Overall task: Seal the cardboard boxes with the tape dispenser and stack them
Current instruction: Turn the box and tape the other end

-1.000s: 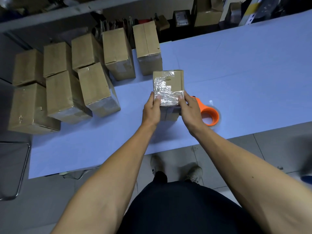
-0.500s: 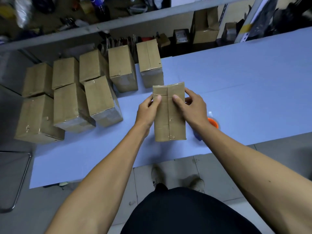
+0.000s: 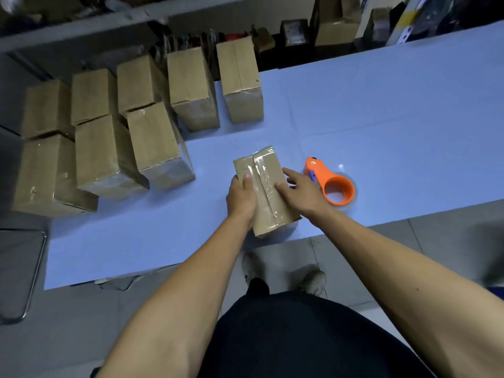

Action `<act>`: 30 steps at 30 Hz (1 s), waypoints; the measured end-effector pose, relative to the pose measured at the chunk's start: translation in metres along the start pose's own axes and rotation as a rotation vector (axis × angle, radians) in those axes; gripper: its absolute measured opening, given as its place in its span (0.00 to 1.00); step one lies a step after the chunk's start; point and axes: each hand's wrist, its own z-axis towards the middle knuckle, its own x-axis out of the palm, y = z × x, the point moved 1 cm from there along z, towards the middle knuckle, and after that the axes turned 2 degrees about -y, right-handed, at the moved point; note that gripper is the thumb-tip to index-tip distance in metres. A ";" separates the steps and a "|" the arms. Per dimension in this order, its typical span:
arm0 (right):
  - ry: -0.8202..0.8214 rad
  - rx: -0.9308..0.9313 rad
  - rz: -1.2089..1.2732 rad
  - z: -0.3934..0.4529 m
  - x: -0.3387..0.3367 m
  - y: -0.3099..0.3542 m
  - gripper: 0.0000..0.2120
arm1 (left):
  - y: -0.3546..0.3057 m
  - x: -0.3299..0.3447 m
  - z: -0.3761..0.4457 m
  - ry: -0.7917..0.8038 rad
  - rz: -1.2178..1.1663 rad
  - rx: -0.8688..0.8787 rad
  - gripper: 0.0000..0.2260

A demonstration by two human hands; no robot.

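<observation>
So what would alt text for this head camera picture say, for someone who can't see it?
Seen from above, a person's left hand and right hand press flat on a taped cardboard box lying on a pale blue table. An orange tape dispenser lies just to its right, and more boxes stand grouped at the table's far left.

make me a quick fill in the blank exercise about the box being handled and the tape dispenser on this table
1. The tape dispenser lying on the table is ____ in colour.
2. Both hands rest on the cardboard box; the dispenser lies beside the ____ hand.
3. The left hand and right hand lie on either side of the box's taped ____.

Missing words: orange; right; seam
</observation>
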 end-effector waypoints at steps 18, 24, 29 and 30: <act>0.102 -0.167 -0.331 0.028 -0.020 0.003 0.19 | -0.026 -0.027 0.032 0.384 1.012 0.818 0.22; -0.109 -0.063 -0.244 0.020 -0.019 -0.008 0.31 | -0.011 -0.020 0.020 0.041 1.110 0.806 0.21; -0.115 0.038 -0.160 0.016 -0.025 -0.022 0.23 | -0.013 -0.015 0.008 -0.081 1.015 0.476 0.20; -0.113 0.027 -0.128 0.017 -0.025 -0.022 0.19 | -0.012 -0.016 0.005 -0.072 1.010 0.474 0.20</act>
